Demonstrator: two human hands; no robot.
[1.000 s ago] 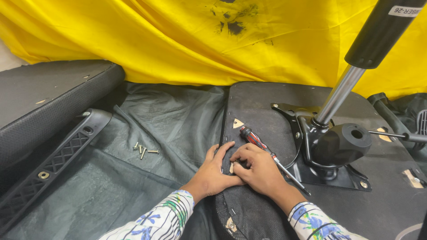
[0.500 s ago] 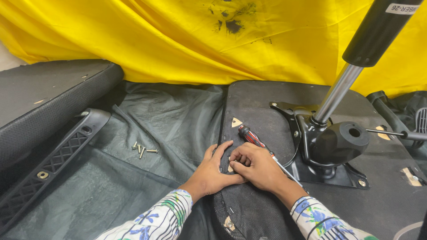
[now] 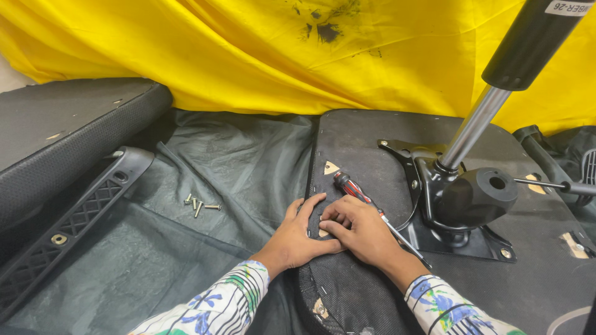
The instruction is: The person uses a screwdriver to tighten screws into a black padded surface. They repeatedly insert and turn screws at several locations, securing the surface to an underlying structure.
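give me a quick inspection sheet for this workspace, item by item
surface: dark green tarp, creased, spread under everything.
job's things: upturned black chair seat with metal tilt mechanism and gas lift cylinder standing tilted; red and black screwdriver lies on the seat beside the right hand.
clutter: a few loose screws on the tarp; black chair backrest and black plastic armrest piece at left.
grippers: left hand flat on the seat edge; right hand next to it, fingertips pressed on the seat; neither holds anything.
cables: nothing seen.
surroundings: stained yellow cloth draped behind.
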